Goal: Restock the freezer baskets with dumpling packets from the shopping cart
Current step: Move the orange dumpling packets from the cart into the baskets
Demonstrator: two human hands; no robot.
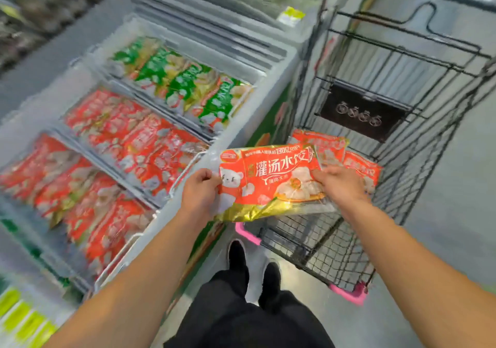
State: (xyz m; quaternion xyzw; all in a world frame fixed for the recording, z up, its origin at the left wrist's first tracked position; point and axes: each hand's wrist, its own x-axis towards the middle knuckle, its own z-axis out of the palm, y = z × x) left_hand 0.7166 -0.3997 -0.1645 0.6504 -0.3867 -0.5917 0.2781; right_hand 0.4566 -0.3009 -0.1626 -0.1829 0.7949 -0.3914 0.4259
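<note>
Red dumpling packet [271, 183] gripped by left hand [200, 190] and right hand [339, 183] above the cart [402, 143].

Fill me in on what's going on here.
A person is restocking a chest freezer. Both hands, left hand and right hand, grip one red dumpling packet by its ends, over the gap between freezer and shopping cart. More red packets remain in the cart. The freezer baskets already hold red packets and green packets.

- dumpling packet [271, 183]: glossy plastic film, shiny gold foil-look edge
- shopping cart [402, 84]: dark wire metal, pink plastic corners
- freezer baskets [185, 170]: white coated wire
</note>
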